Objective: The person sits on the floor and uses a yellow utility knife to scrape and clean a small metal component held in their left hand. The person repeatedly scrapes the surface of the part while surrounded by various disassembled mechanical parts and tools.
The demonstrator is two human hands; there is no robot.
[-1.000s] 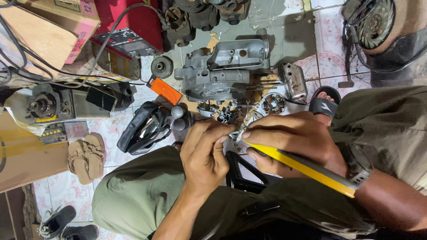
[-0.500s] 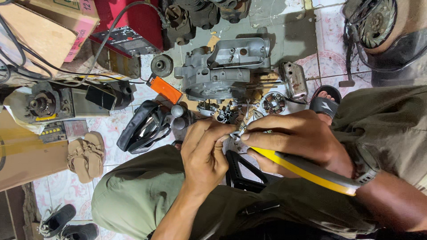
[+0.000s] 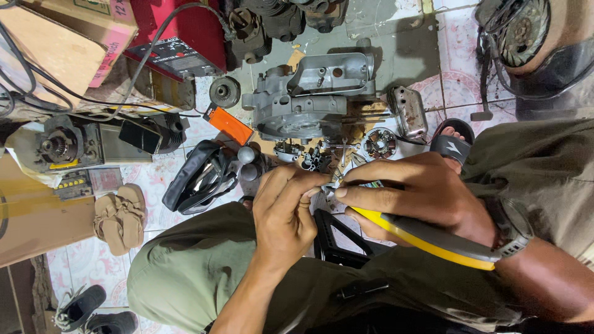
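My left hand (image 3: 286, 213) pinches a small metal part (image 3: 327, 191) between thumb and fingers, held over my knees. My right hand (image 3: 416, 196) grips pliers with yellow and grey handles (image 3: 433, 238); their tip meets the small part right beside my left fingertips. The part itself is mostly hidden by the fingers. Below the hands lies a black frame-like piece (image 3: 337, 238) on my lap. On the floor just beyond the hands sit small engine bits (image 3: 315, 158) and a grey engine casing (image 3: 312, 99).
A red machine (image 3: 185, 34), cardboard boxes (image 3: 59, 37), a black helmet-like item (image 3: 201, 176), an orange piece (image 3: 228, 125), a metal cylinder (image 3: 407, 111), tan sandals (image 3: 120, 213), a wheel hub (image 3: 516, 31) and my sandalled foot (image 3: 453, 142) crowd the tiled floor.
Both hands stay together on the small part; the pliers' handles have tilted slightly and my fingers have shifted a little around the part.
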